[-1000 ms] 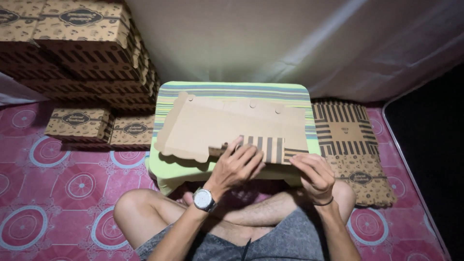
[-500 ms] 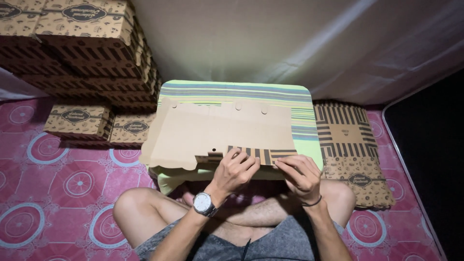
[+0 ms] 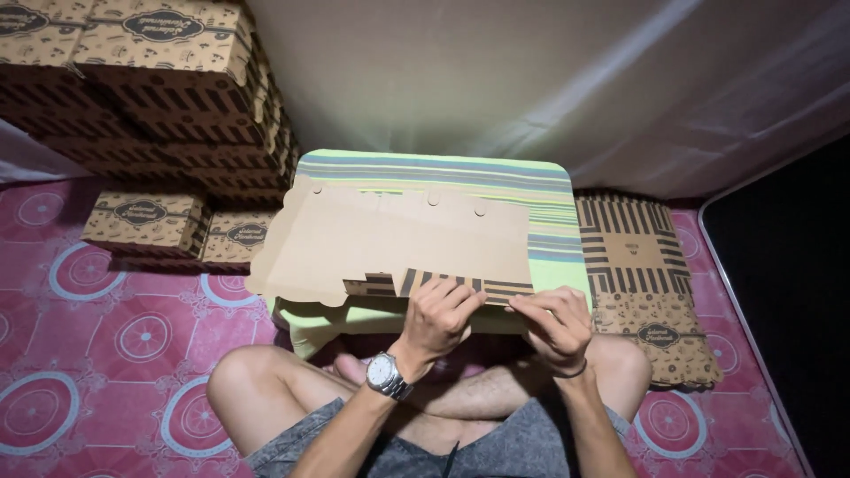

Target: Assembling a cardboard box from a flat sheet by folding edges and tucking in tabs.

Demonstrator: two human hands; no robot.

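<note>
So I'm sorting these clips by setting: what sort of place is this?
Probably a room at home used for folding boxes. The person sits cross-legged on a pink patterned mat at a low striped table, both hands on a flat cardboard blank, with folded boxes stacked by the wall.

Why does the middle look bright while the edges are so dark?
In the head view, light falls on the wall and the flat cardboard sheet; the right edge sinks into black, and both hands, left and right, stay sharp.
</note>
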